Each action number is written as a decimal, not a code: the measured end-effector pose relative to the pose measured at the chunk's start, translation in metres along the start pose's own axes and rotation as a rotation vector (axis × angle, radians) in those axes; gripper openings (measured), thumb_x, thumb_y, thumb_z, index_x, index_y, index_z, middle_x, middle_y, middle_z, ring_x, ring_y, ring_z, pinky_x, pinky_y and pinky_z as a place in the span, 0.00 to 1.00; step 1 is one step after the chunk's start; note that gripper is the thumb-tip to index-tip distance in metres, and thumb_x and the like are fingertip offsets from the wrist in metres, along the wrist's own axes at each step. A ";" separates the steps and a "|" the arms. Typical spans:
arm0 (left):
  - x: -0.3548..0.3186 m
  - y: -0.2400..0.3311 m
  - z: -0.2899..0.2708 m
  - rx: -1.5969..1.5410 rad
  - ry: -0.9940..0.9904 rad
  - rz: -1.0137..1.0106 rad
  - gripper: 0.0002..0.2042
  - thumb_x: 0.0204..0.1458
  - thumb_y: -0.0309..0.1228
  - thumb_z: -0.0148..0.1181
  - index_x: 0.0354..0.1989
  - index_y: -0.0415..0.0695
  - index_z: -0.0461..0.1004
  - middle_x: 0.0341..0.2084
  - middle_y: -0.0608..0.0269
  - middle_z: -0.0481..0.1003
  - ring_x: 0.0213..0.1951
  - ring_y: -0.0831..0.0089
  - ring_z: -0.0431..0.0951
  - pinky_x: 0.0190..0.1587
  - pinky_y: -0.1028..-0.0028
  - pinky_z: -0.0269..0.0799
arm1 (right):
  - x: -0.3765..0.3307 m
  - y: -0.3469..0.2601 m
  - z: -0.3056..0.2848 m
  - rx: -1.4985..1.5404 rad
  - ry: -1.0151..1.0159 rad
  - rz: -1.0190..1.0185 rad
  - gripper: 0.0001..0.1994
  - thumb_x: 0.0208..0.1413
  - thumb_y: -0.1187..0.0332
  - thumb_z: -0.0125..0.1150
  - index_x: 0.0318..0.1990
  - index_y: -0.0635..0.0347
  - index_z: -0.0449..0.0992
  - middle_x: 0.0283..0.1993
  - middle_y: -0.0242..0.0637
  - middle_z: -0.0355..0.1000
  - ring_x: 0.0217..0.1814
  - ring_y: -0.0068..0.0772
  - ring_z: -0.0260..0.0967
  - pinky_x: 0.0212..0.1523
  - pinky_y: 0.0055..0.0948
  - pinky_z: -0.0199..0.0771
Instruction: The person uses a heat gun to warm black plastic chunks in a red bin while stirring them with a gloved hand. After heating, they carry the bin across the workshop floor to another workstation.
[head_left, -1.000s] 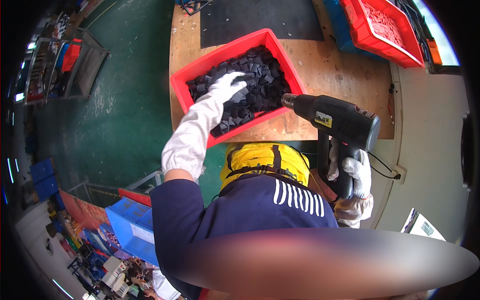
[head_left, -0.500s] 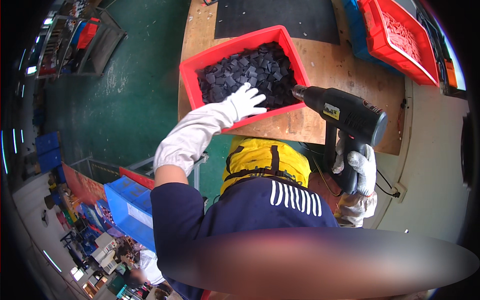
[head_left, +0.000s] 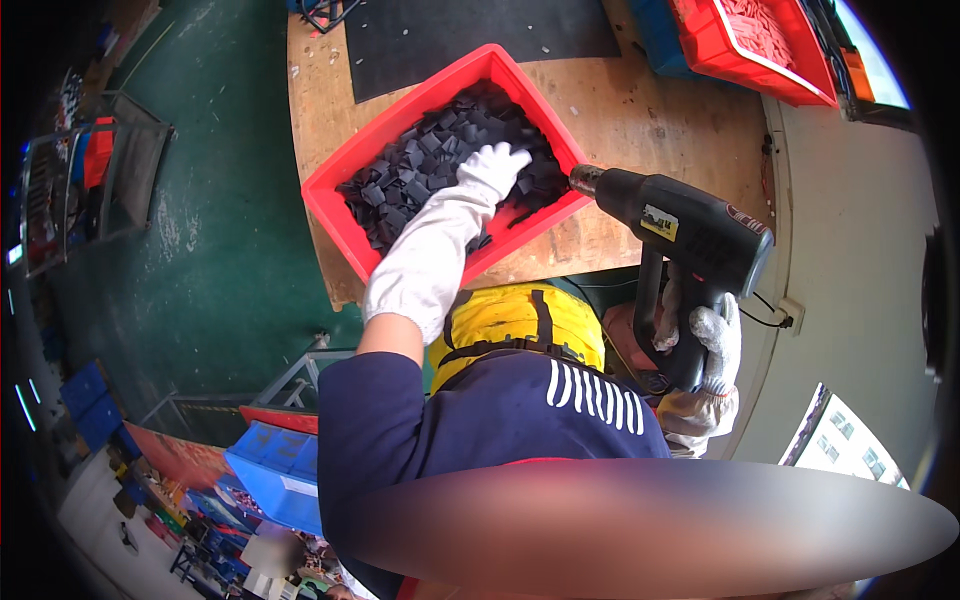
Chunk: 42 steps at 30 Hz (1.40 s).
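My left hand, in a white glove with a long pale sleeve, reaches into a red plastic bin. Its fingers are partly bent and slightly apart against a heap of small black flat pieces; nothing shows gripped in them. My right hand, also gloved, is wrapped round the handle of a black heat gun. The metal nozzle of the heat gun points left, by the bin's right rim. Near my left wrist, a patch of the bin's red floor shows between the pieces.
The bin sits on a wooden table with a black mat behind it. Another red bin of pinkish-red pieces stands at the far right. A yellow bundle with dark straps lies before my body. A blue bin is at lower left.
My left hand has moved deeper among the black pieces, its fingers more bent. The bin looks turned and shifted left in view, and some of its floor is uncovered. The right hand keeps the heat gun.
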<state>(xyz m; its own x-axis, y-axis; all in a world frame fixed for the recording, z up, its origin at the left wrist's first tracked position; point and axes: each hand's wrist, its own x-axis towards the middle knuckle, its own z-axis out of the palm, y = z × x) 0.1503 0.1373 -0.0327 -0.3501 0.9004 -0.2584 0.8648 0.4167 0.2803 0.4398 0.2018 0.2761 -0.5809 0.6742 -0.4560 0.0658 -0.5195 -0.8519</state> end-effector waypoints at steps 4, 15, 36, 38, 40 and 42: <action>-0.021 -0.029 -0.054 -0.389 -0.037 -0.163 0.17 0.60 0.47 0.58 0.57 0.62 0.72 0.55 0.52 0.73 0.57 0.48 0.75 0.58 0.51 0.72 | -0.003 -0.001 0.002 0.000 0.000 -0.020 0.37 0.48 0.57 0.70 0.59 0.79 0.65 0.30 0.45 0.74 0.21 0.30 0.70 0.22 0.24 0.68; -0.055 -0.029 -0.106 0.299 0.077 0.366 0.21 0.44 0.46 0.69 0.50 0.63 0.77 0.58 0.61 0.66 0.58 0.53 0.66 0.61 0.44 0.62 | -0.001 -0.007 0.016 0.014 0.006 -0.043 0.39 0.47 0.56 0.71 0.60 0.79 0.65 0.32 0.45 0.75 0.20 0.29 0.70 0.23 0.24 0.69; -0.052 -0.101 -0.065 -1.023 -0.040 -0.028 0.27 0.49 0.20 0.72 0.59 0.44 0.75 0.55 0.62 0.77 0.59 0.67 0.76 0.65 0.68 0.70 | -0.002 0.010 -0.006 0.103 0.011 -0.003 0.37 0.45 0.60 0.71 0.60 0.75 0.67 0.33 0.46 0.75 0.22 0.31 0.71 0.24 0.26 0.70; -0.076 -0.117 -0.086 -1.208 -0.108 -0.222 0.29 0.51 0.16 0.68 0.64 0.40 0.71 0.58 0.65 0.77 0.62 0.71 0.74 0.67 0.69 0.68 | 0.002 0.007 -0.001 0.147 -0.029 0.047 0.38 0.43 0.64 0.73 0.62 0.75 0.66 0.36 0.47 0.76 0.23 0.33 0.72 0.26 0.27 0.73; -0.097 -0.130 -0.095 -1.243 -0.069 -0.162 0.30 0.52 0.17 0.68 0.66 0.44 0.70 0.58 0.64 0.77 0.62 0.70 0.74 0.68 0.68 0.67 | 0.005 0.000 0.006 0.151 -0.062 0.088 0.38 0.43 0.64 0.74 0.61 0.75 0.66 0.38 0.47 0.76 0.24 0.33 0.73 0.27 0.27 0.75; -0.116 -0.126 -0.124 -1.075 -0.119 -0.231 0.33 0.51 0.23 0.70 0.68 0.53 0.69 0.63 0.61 0.73 0.66 0.66 0.71 0.71 0.64 0.62 | 0.008 -0.003 0.015 0.138 -0.109 0.105 0.38 0.43 0.64 0.75 0.60 0.76 0.65 0.37 0.47 0.75 0.22 0.32 0.73 0.25 0.26 0.76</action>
<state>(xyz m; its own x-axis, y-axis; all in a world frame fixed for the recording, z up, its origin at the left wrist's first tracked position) 0.0376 -0.0035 0.0765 -0.3758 0.7933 -0.4790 -0.0009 0.5165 0.8563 0.4227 0.2011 0.2791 -0.6615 0.5558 -0.5034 0.0232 -0.6558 -0.7546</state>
